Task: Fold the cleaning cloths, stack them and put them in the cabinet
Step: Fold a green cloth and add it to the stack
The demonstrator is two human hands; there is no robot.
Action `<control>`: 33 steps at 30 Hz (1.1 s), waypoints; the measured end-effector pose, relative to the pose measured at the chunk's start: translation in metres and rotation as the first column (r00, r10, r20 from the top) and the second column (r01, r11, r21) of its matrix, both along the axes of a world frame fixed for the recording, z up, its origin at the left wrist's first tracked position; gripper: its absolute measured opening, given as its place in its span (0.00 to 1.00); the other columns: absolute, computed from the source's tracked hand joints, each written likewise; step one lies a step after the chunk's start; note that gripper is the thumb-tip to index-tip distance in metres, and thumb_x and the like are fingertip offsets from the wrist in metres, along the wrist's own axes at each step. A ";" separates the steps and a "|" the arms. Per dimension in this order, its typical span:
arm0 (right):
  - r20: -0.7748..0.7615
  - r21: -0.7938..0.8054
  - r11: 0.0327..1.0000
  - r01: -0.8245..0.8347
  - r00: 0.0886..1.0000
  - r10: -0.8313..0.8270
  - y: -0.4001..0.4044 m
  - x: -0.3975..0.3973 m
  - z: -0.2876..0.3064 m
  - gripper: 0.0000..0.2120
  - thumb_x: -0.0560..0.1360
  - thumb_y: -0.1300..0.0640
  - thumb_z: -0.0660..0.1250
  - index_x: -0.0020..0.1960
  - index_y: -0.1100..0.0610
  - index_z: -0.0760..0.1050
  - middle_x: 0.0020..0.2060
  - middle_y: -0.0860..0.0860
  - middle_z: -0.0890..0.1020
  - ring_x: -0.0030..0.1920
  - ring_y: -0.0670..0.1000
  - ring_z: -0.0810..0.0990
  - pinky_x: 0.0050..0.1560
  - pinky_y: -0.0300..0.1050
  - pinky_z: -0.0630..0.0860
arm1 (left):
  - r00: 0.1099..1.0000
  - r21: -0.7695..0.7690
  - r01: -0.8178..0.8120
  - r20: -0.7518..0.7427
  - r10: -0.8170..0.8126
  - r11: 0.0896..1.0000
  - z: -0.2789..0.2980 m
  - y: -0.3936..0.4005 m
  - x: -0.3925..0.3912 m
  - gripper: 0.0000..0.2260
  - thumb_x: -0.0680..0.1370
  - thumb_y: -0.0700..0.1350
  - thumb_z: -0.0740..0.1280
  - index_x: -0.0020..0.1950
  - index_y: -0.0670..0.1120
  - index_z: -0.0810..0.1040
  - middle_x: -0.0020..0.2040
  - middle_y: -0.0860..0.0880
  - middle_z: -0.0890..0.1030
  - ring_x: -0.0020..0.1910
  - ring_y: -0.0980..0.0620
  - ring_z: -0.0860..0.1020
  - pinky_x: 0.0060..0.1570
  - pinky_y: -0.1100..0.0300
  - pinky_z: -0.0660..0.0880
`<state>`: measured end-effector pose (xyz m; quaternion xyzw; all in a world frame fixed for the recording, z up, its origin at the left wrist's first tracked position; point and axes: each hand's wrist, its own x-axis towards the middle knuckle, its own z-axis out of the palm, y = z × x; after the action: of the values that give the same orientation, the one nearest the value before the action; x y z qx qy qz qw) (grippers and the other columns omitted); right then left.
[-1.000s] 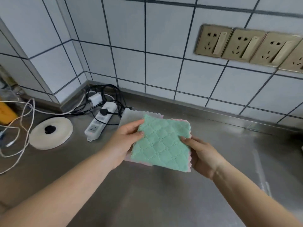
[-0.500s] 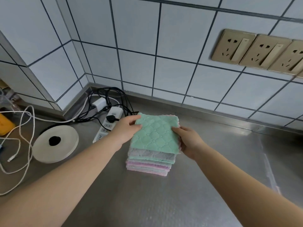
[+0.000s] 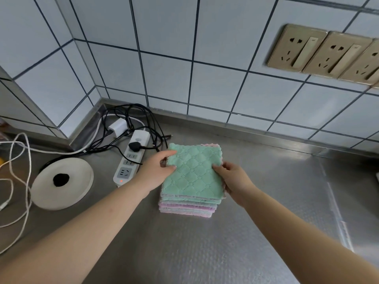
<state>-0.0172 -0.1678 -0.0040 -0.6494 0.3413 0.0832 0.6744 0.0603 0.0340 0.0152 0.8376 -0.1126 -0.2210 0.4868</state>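
Observation:
A stack of folded cleaning cloths (image 3: pixel 187 208) in pink, grey and green layers sits on the steel counter (image 3: pixel 256 232). On top lies a folded green quilted cloth (image 3: pixel 193 175). My left hand (image 3: pixel 155 171) pinches the green cloth's left edge, thumb on top. My right hand (image 3: pixel 231 181) holds its right edge, fingertips on the top face. No cabinet is in view.
A white power strip (image 3: pixel 131 158) with a black plug and tangled black cables (image 3: pixel 131 117) lies left of the stack. A round white disc (image 3: pixel 61 183) and loose white cords (image 3: pixel 18 181) lie farther left. Tiled wall and gold sockets (image 3: pixel 328 54) rise behind.
Both hands carried the green cloth down and set it on top of the stack; they still hold its edges.

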 end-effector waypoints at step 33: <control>0.130 0.539 0.796 -0.275 0.961 0.244 -0.012 -0.043 -0.019 0.41 0.65 0.37 0.73 0.71 0.53 0.66 0.67 0.54 0.74 0.67 0.55 0.73 0.68 0.54 0.68 | 0.638 -0.394 -0.267 -0.756 -0.145 0.879 -0.016 0.023 -0.016 0.28 0.64 0.46 0.77 0.63 0.46 0.75 0.59 0.44 0.81 0.57 0.47 0.80 0.58 0.52 0.74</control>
<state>-0.0601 -0.1802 -0.0231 -0.4697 0.1924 0.2520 0.8239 0.0446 0.0565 -0.0009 0.5221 0.0838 -0.5035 0.6833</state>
